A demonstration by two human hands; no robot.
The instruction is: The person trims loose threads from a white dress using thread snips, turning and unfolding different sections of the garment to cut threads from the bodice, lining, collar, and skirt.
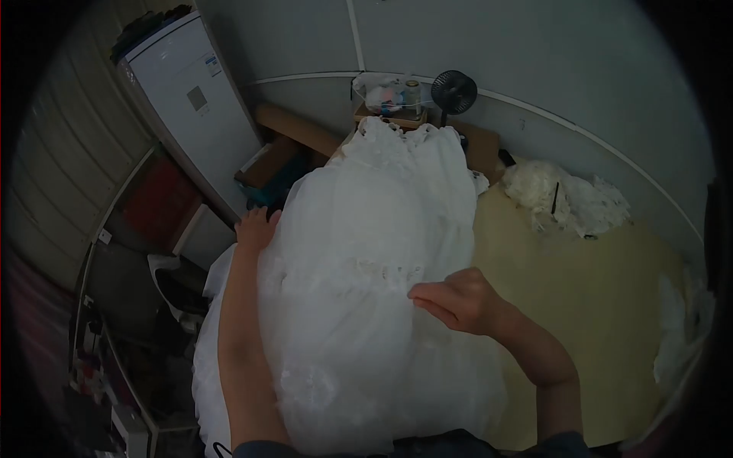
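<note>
A white tulle dress with lace trim (351, 206) lies spread over the table, its lacy top at the far end and its full skirt toward me. My left hand (257, 227) rests at the dress's left edge, fingers apart. Above the middle of the dress, near a band of lace, my right hand (456, 301) is closed in a pinch, thumb against fingers. Whatever is between those fingertips, if anything, is too small to make out.
The yellowish tabletop (565, 305) extends to the right, with a heap of cream lace (565, 198) at its back. A black fan (454, 93) and a cluttered box (389, 114) stand at the far end. A tall white cabinet (191, 107) is at left.
</note>
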